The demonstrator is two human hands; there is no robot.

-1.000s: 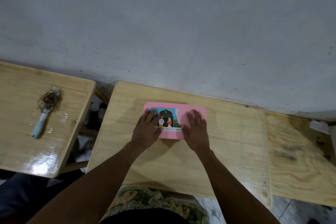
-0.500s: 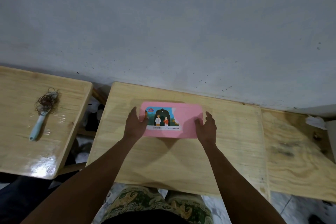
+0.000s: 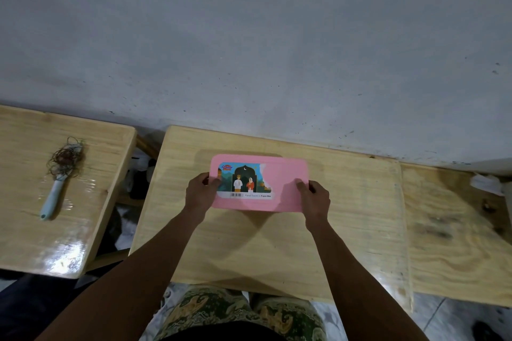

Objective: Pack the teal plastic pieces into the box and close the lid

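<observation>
I am looking down on the pink box [image 3: 282, 194] with its lid [image 3: 288, 171] sitting flat on top, so the lid is hiding whatever is inside. The box walls are showing almost nothing beneath it. My left hand [image 3: 198, 195] is gripping the left short end and my right hand [image 3: 315, 199] is gripping the right one. Each thumb is lying on the lid's top, and the other fingers are curling out of sight round the edge. A picture label [image 3: 243, 181] is covering the lid's left half; its small print is too fine to read.

The box is resting on a pale wooden table [image 3: 249, 252], towards the far side near a grey scuffed wall [image 3: 249, 50]. A second glossy table [image 3: 25, 216] is standing to the left, carrying a light-blue brush [image 3: 52, 196] tangled with hair. A rougher board [image 3: 457, 246] is adjoining on the right, where something white [image 3: 486, 184] is being cut off by the frame edge.
</observation>
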